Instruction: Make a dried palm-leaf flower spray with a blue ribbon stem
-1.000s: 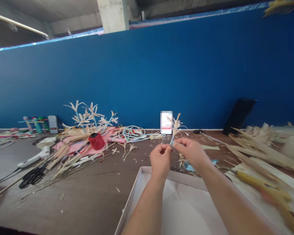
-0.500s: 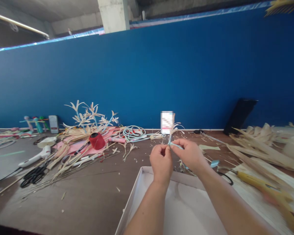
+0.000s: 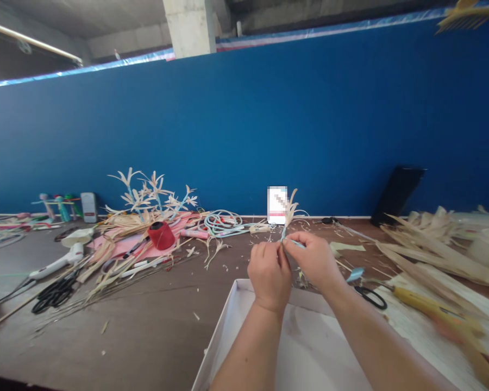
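Above the far edge of a white box (image 3: 224, 320), my hands meet around a pale flower (image 3: 292, 212) that looks made of dried husk. Its stem (image 3: 284, 232) is wrapped in light blue near the petals. My left hand (image 3: 270, 274) is closed around the lower stem, which its fingers mostly hide. The thumb and fingers of my right hand (image 3: 314, 258) pinch a light-blue strip (image 3: 295, 243) that runs up to the stem. Similar pale flowers with blue stems (image 3: 157, 187) stand at the back left.
Left lie a red thread spool (image 3: 162, 235), black-handled scissors (image 3: 55, 293), a white corded tool (image 3: 61, 264) and coiled pale-blue cord (image 3: 222, 222). Right lie a yellow glue gun (image 3: 436, 309), another scissors handle (image 3: 370, 298) and dried husks (image 3: 444, 250). A blue panel (image 3: 244, 125) closes the back.
My left hand has rolled over, its back now turned more toward me, and the flower has tilted slightly right. My right hand keeps its pinch on the blue strip.
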Demonstrator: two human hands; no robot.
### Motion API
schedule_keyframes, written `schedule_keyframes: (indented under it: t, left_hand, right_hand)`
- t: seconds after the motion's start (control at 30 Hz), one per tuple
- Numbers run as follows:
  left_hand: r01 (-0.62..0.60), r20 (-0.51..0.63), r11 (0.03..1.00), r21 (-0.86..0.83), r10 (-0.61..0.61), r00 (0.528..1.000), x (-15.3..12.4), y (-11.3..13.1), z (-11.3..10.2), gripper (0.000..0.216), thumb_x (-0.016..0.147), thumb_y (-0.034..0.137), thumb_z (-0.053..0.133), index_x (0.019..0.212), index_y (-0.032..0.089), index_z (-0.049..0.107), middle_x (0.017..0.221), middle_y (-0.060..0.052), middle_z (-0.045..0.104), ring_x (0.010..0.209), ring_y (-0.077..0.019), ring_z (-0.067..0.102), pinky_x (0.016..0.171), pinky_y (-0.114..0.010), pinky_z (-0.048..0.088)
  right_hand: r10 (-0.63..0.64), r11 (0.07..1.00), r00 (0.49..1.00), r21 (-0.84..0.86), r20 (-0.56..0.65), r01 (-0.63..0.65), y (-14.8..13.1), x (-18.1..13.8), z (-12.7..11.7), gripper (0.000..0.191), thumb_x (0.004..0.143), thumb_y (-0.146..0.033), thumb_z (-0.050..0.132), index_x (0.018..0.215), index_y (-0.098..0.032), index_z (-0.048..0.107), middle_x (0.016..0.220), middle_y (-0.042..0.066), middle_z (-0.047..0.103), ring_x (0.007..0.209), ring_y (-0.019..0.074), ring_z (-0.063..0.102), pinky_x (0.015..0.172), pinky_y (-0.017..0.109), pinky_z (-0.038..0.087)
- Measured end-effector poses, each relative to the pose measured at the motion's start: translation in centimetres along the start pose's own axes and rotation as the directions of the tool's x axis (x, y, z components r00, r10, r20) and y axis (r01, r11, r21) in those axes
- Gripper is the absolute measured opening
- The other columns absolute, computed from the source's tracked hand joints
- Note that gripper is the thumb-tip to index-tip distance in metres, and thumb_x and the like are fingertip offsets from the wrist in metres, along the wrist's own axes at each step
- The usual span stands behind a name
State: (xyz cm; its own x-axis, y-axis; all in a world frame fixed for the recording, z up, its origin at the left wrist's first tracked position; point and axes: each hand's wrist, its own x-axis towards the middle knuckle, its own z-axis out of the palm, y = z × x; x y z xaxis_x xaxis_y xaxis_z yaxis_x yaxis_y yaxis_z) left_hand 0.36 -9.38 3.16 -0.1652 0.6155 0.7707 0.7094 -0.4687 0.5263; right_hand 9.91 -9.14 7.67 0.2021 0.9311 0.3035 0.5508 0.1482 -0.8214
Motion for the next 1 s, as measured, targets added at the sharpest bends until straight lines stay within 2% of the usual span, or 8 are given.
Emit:
schedule_keyframes:
  t: [0.17,0.37,0.5,0.63,0.77,0.87,1.0]
  left_hand:
    - [-0.114,0.021,0.983,0.141,0.112,0.993,0.0,-0.02,-0.01,0.015,0.084,0.02,0.045,0.079,0.018,0.06,0.071,-0.005,0.056,0.073,-0.017,0.046,0.067,-0.029,0.034]
    - [-0.177,0.061,0.961,0.212,0.168,0.984,-0.03,0.29,0.06,0.015,0.084,0.02,0.044,0.084,0.018,0.059,0.072,-0.005,0.056,0.072,-0.0179,0.045,0.066,-0.03,0.032]
    - [-0.166,0.068,0.955,0.246,0.153,0.986,0.03,0.13,-0.08,0.016,0.083,0.021,0.045,0.075,0.018,0.058,0.069,-0.005,0.054,0.069,-0.0182,0.044,0.064,-0.031,0.03]
    - [-0.161,0.06,0.953,0.255,0.151,0.987,0.21,-0.06,-0.31,0.014,0.082,0.022,0.045,0.077,0.018,0.058,0.068,-0.005,0.053,0.068,-0.0183,0.043,0.063,-0.031,0.03]
    - [-0.151,0.042,0.951,0.269,0.145,0.989,0.34,-0.09,-0.27,0.017,0.083,0.022,0.045,0.071,0.018,0.056,0.066,-0.005,0.053,0.067,-0.0175,0.043,0.062,-0.03,0.03]
    - [-0.133,0.02,0.953,0.273,0.133,0.991,0.29,-0.15,-0.06,0.021,0.083,0.021,0.044,0.065,0.017,0.055,0.064,-0.005,0.052,0.066,-0.0168,0.043,0.064,-0.03,0.03]
    - [-0.106,0.016,0.97,0.218,0.105,0.994,0.04,-0.14,0.15,0.019,0.083,0.022,0.044,0.073,0.018,0.06,0.066,-0.005,0.055,0.067,-0.0165,0.046,0.065,-0.029,0.032]
  right_hand:
    - [0.008,1.0,0.999,-0.017,-0.042,-0.009,0.03,0.1,0.07,0.023,0.067,-0.036,0.052,0.071,-0.018,0.067,0.065,0.001,0.066,0.06,0.0153,0.055,0.057,0.024,0.04]
    - [0.013,1.0,0.997,-0.019,-0.082,-0.015,0.2,0.16,0.15,0.022,0.066,-0.033,0.053,0.071,-0.018,0.068,0.065,0.002,0.066,0.06,0.0157,0.056,0.057,0.024,0.04]
    - [-0.002,1.0,0.997,-0.015,-0.073,0.0,0.13,-0.05,0.55,0.021,0.066,-0.031,0.052,0.071,-0.018,0.068,0.067,0.002,0.067,0.061,0.0159,0.056,0.058,0.025,0.041]
    - [-0.033,0.999,0.998,-0.012,-0.054,0.032,-0.1,-0.48,0.85,0.02,0.069,-0.031,0.051,0.072,-0.02,0.067,0.069,0.001,0.067,0.064,0.0164,0.057,0.06,0.025,0.041]
    - [-0.075,0.997,0.996,0.019,-0.054,0.076,-0.2,-0.65,0.87,0.023,0.072,-0.037,0.052,0.072,-0.02,0.067,0.071,0.002,0.068,0.067,0.0172,0.058,0.064,0.027,0.041]
    - [-0.033,0.997,0.999,0.063,-0.039,0.035,-0.11,-0.44,0.9,0.029,0.071,-0.044,0.054,0.072,-0.019,0.067,0.071,0.002,0.068,0.066,0.0173,0.057,0.064,0.027,0.04]
    - [0.032,0.997,0.999,0.076,-0.019,-0.031,0.24,0.09,0.76,0.028,0.07,-0.044,0.056,0.072,-0.019,0.067,0.069,0.002,0.067,0.064,0.0166,0.056,0.061,0.026,0.04]
